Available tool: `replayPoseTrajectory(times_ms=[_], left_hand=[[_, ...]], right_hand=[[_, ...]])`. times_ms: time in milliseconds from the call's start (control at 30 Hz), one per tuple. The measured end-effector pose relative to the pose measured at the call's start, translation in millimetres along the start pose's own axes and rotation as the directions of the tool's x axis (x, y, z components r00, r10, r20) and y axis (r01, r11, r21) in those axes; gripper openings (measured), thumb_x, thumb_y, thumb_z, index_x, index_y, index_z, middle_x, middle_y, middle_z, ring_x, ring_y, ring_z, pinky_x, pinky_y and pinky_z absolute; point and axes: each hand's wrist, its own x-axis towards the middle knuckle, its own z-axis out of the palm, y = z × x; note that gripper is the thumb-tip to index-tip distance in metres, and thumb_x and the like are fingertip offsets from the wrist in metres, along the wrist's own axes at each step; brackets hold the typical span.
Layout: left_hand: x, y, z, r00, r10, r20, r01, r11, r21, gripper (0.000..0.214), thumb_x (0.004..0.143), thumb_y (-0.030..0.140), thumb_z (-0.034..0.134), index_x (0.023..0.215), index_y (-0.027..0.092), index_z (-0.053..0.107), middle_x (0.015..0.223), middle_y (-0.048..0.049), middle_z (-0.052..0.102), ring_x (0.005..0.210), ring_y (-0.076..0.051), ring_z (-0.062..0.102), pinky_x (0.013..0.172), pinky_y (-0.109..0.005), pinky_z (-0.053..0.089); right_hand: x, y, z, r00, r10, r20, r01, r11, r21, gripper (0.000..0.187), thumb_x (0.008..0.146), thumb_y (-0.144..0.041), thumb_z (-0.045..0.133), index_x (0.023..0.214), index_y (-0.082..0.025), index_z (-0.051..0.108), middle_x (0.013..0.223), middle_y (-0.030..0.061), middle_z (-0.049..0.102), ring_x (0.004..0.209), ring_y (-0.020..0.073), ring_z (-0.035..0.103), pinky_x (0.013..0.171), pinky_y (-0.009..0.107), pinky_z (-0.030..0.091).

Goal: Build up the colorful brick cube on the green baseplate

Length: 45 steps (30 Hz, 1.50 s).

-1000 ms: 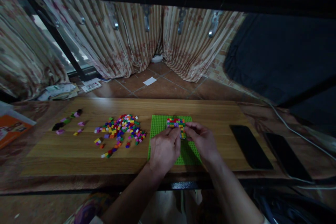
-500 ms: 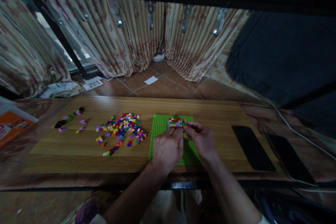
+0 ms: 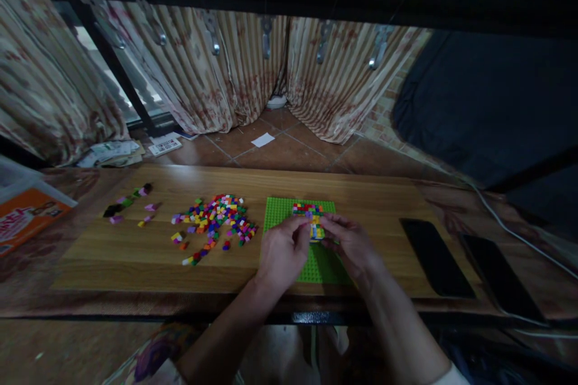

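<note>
Over the middle of the board, a green studded baseplate (image 3: pixel 323 271) is being worked on, and a multicoloured brick patch (image 3: pixel 309 215) is seen sitting on its upper half, a yellow-and-green strip of bricks running down from it. The left hand (image 3: pixel 283 252) is held low on the near side, with its fingertips (image 3: pixel 300 222) curved in just left of the strip. The right hand (image 3: pixel 352 246) is brought in from the other side, its fingertips (image 3: pixel 324 224) right up against the strip. Neither hand is clenched, but whether a brick is being pinched cannot be told, as the fingers hide the contact. Off to the left, a loose spread of coloured bricks (image 3: pixel 212 222) is laid out on the wooden board (image 3: pixel 112 267), and a few smaller clusters of bricks (image 3: pixel 129 201) are placed further along. To the right of the baseplate, two black phones (image 3: pixel 436 258) (image 3: pixel 499 277) are laid side by side, and an orange book (image 3: pixel 31 216) is seen at the far left, beyond the board.
</note>
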Motion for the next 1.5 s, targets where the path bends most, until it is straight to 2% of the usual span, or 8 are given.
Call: replayPoseTrajectory(times_ms=[233,367,567,633,767,933,1233,1500], left_hand=[[13,1,-12.2,0.916,-0.402,0.010,0.290,0.643,-0.709,0.025,0.077,0.037,0.067,0.082,0.013,0.073,0.058,0.0036,0.055,0.049,-0.004,0.043,0.049,-0.016,0.034],[17,3,-22.8,0.844,-0.509,0.168,0.387,0.361,-0.848,0.029,0.073,0.034,0.072,0.089,0.010,0.071,0.059,0.0052,0.049,0.043,0.000,0.028,0.040,-0.014,0.019],[19,6,-31.8,0.810,-0.468,0.353,0.408,0.018,-0.913,0.032,0.087,0.035,0.057,0.091,0.006,0.069,0.069,-0.0023,0.058,0.054,-0.005,0.048,0.050,-0.015,0.040],[18,8,-34.0,0.818,-0.434,0.378,0.404,-0.036,-0.914,0.038,0.091,0.039,0.050,0.094,0.005,0.068,0.078,-0.0075,0.064,0.065,-0.009,0.057,0.061,-0.018,0.048],[16,12,-36.7,0.844,-0.360,0.397,0.390,-0.095,-0.916,0.046,0.092,0.046,0.046,0.098,0.006,0.067,0.096,-0.0143,0.068,0.090,-0.018,0.064,0.086,-0.027,0.050],[12,15,-36.5,0.875,-0.280,0.394,0.391,-0.067,-0.918,0.047,0.092,0.048,0.045,0.100,0.008,0.067,0.105,-0.0150,0.068,0.103,-0.021,0.062,0.098,-0.031,0.042],[6,16,-33.7,0.913,-0.246,0.325,0.350,0.064,-0.935,0.044,0.086,0.050,0.054,0.101,0.011,0.069,0.107,-0.0130,0.067,0.106,-0.022,0.060,0.098,-0.032,0.041],[11,1,-29.3,0.934,-0.357,-0.016,0.262,0.714,-0.649,0.012,0.076,0.026,0.067,0.076,0.015,0.073,0.068,-0.0007,0.066,0.065,-0.012,0.057,0.066,-0.023,0.043]], right_hand=[[5,-1,-4,1.000,0.014,-0.027,-0.015,1.000,-0.024,0.031,0.064,-0.048,0.078,0.074,-0.020,0.070,0.073,0.0025,0.070,0.056,0.0104,0.058,0.050,0.021,0.045],[4,1,-3,0.999,-0.018,-0.037,0.015,0.997,-0.081,0.033,0.054,-0.042,0.083,0.071,-0.018,0.069,0.067,0.0009,0.068,0.055,0.0103,0.057,0.050,0.021,0.044],[8,4,-6,0.984,-0.155,-0.089,0.143,0.981,-0.129,0.036,0.053,-0.043,0.083,0.075,-0.018,0.070,0.069,0.0016,0.068,0.058,0.0122,0.058,0.053,0.024,0.045],[6,4,-3,0.923,-0.360,-0.138,0.334,0.925,-0.180,0.030,0.060,-0.042,0.080,0.077,-0.019,0.070,0.072,0.0018,0.068,0.062,0.0137,0.060,0.058,0.027,0.047],[-15,1,14,0.629,-0.774,0.069,0.722,0.550,-0.420,0.012,0.078,-0.033,0.069,0.082,-0.022,0.071,0.083,0.0024,0.068,0.077,0.0166,0.063,0.073,0.032,0.050],[-39,5,41,0.476,-0.727,0.494,0.851,0.239,-0.468,0.015,0.087,-0.025,0.061,0.100,-0.026,0.070,0.098,0.0033,0.068,0.095,0.0184,0.062,0.084,0.035,0.049],[-32,14,47,0.522,-0.706,0.478,0.812,0.241,-0.531,0.015,0.089,-0.028,0.058,0.093,-0.028,0.072,0.095,0.0027,0.068,0.093,0.0200,0.060,0.083,0.036,0.047],[-4,-12,-6,0.600,-0.780,0.179,0.692,0.394,-0.605,0.017,0.080,-0.040,0.068,0.082,-0.025,0.074,0.091,0.0043,0.064,0.090,0.0210,0.061,0.083,0.037,0.048]])
